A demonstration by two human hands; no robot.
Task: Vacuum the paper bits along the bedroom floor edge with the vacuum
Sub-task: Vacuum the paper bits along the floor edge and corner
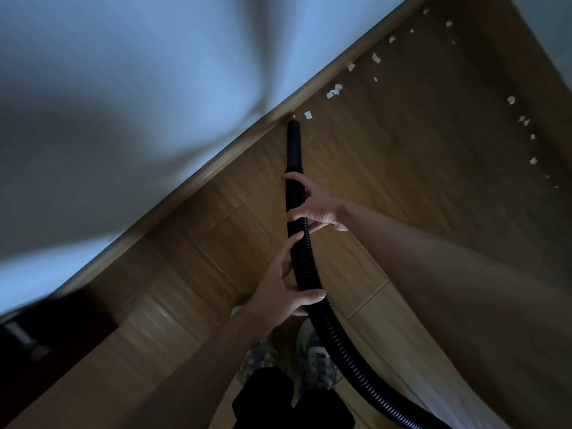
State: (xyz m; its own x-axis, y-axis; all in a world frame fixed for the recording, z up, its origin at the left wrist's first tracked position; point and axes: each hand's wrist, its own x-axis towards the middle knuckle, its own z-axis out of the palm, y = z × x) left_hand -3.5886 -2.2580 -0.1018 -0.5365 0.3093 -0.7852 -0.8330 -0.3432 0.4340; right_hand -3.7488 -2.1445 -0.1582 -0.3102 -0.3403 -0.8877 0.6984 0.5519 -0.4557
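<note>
A black ribbed vacuum hose (312, 283) runs up the middle of the view and ends in a smooth black nozzle (294, 144) whose tip rests at the wooden baseboard (235, 147). My right hand (315, 205) grips the hose just behind the nozzle. Lower down, my left hand (284, 286) wraps the ribbed part. Several white paper bits (333, 91) lie along the baseboard beyond the nozzle tip, the nearest piece (307, 115) just right of it. More paper bits (524, 120) trail down the floor at the right.
The wooden floor (402, 168) meets a pale wall (139, 88) along a diagonal edge. A dark object (40, 342) stands at the lower left. My shoes (315, 360) are at the bottom centre, and pale fabric (445, 397) hangs at the lower right.
</note>
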